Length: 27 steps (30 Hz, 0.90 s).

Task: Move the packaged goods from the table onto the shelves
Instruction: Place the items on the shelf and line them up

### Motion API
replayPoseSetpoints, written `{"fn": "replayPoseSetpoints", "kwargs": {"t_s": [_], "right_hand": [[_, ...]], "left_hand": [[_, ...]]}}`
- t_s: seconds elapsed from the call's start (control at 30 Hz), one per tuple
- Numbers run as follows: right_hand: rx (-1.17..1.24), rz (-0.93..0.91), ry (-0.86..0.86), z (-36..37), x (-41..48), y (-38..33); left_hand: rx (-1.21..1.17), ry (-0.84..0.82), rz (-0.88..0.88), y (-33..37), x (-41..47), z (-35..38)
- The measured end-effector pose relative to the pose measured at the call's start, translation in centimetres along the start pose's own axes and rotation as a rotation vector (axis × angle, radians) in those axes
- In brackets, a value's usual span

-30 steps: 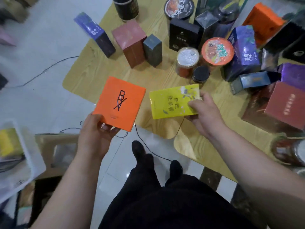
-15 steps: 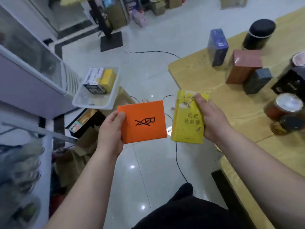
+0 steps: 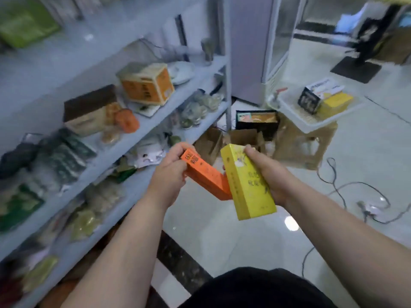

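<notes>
Fingers first: the left fingers are curled over the far end of the orange box, pinching it across its narrow sides. The right fingers wrap the far end and right edge of the yellow box, so both hands are closed on something. Neither hand has a free finger.

Going outward, the left hand and right hand sit close together in front of the body. The near corner of the orange box looks like it touches the yellow one or tucks just behind it. Both boxes are in the air over the tiled floor, just beside the shelves and not on them yet.

My guess on handling: they're thin printed cartons, so light, stiff along the edges and a bit slick on the glossy faces. I'd hold them by the narrow sides like this and not squeeze the wide faces, since those probably dent easily.

The shelves are already pretty full of bags, jars and a big orange carton, so each box will need a gap. Off to the right there's a clear tray on a cardboard box, and cables on the floor.
</notes>
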State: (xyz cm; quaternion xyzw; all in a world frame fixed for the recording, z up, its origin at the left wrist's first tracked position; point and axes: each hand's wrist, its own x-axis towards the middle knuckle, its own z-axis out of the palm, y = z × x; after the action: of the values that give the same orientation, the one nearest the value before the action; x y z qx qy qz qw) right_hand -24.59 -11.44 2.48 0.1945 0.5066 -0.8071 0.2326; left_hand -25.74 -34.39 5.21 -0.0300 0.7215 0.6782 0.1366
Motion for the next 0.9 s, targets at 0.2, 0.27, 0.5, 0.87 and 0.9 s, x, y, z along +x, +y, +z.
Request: {"fn": "replayPoseSetpoints", "kwargs": {"t_s": [0.2,0.27,0.5,0.87,0.9], "right_hand": [[-0.264,0.091,-0.366,17.1,3.3,4.2],[-0.378,0.085,-0.469,22.3,3.8,5.4],[-0.501,-0.022,-0.654,38.1,4.7,7.6],[-0.529,-0.303,-0.969,59.7,6.6,7.7],[-0.525,-0.308,-1.006,61.6,6.6,7.8]], "left_hand": [[-0.247,0.249,0.123,-0.6,-9.1,-14.9],[-0.322,0.343,0.161,-0.5,-11.8,-18.9],[-0.600,0.765,0.321,0.3,-16.9,-28.8],[-0.375,1.182,0.400,1.7,-19.9,-42.8],[-0.368,1.214,0.418,2.4,-20.3,-44.2]]}}
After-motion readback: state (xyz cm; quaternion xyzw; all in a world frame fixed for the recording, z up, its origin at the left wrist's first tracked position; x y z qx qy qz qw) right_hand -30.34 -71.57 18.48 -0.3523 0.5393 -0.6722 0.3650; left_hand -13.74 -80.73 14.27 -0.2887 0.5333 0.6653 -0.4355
